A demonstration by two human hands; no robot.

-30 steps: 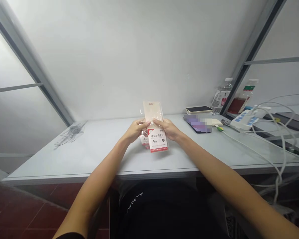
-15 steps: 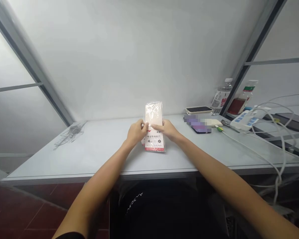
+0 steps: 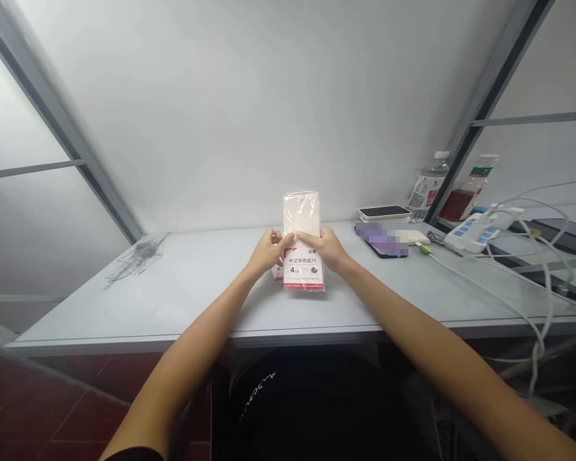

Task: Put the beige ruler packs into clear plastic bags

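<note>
Both hands hold a clear plastic packet [image 3: 303, 221] upright over the grey table [image 3: 182, 301]. The packet has a pale pink card above and a white and red label with printed characters below. My left hand [image 3: 267, 252] pinches its left edge at mid-height. My right hand [image 3: 327, 248] pinches the right edge, fingers closed on the plastic. A second similar packet [image 3: 277, 274] peeks out behind the first, low by my left hand; who or what supports it is unclear.
A crumpled clear wrapper [image 3: 135, 255] lies at the table's far left. At the right are a phone [image 3: 384, 212] on a box, a dark blurred phone [image 3: 383, 240], two bottles [image 3: 425, 185], a power strip [image 3: 470, 228] and white cables [image 3: 532, 307]. Wall panels stand close behind.
The packet tilted and shifted slightly between my hands, first lowered toward the table, now held a little higher and further right. Both hands kept their grip.
</note>
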